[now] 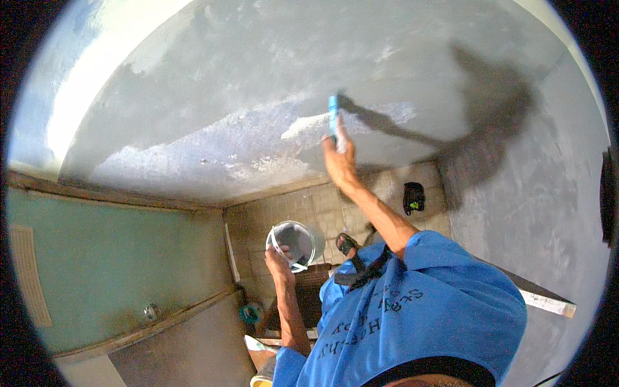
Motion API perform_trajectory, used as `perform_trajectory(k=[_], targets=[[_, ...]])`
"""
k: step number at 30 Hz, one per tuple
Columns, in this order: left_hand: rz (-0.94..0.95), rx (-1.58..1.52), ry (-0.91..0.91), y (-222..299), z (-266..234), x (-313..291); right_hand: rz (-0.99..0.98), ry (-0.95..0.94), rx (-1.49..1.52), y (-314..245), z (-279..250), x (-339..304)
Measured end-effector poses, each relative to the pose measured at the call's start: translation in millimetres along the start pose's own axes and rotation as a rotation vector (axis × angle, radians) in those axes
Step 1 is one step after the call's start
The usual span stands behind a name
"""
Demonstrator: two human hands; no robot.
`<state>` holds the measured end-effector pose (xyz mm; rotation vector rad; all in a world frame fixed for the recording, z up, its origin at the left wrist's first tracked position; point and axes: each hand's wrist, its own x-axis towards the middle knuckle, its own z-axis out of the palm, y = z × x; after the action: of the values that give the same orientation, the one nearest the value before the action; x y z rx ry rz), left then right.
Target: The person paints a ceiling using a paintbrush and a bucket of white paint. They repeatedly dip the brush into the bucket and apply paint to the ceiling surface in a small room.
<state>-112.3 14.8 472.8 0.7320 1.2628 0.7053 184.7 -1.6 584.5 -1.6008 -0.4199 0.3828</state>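
My right hand [338, 158] is raised against a grey plastered wall [213, 84] and grips a blue-handled putty knife [333, 115], whose blade presses on the wall beside a pale streak of fresh filler [303, 124]. My left hand [278, 259] is lower down and holds a small round clear bucket [294, 244] by its rim; the inside looks grey. My blue shirt [412, 316] fills the lower middle of the view. My arm throws a dark shadow on the wall to the right.
Far below lies a beige tiled floor [309, 209] with a black object [413, 197] on it. My sandalled foot [347, 243] rests on a dark stool [313, 287]. A green panel [109, 271] stands at left, a wooden plank [547, 302] at right.
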Motion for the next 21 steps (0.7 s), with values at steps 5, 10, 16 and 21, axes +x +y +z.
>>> perform_trajectory(k=[5,10,16,21], targets=[[-0.061,-0.073,0.014,-1,-1,-9,-0.178,-0.173,-0.015,-6,-23,-12],[-0.02,0.013,0.022,6,10,-21,0.008,-0.053,0.081,-6,-125,17],[-0.085,-0.069,-0.095,1,12,-6,0.013,-0.063,0.125,-65,-199,-13],[-0.042,-0.022,-0.096,5,21,-8,-0.309,-0.073,-0.087,-87,-202,-25]])
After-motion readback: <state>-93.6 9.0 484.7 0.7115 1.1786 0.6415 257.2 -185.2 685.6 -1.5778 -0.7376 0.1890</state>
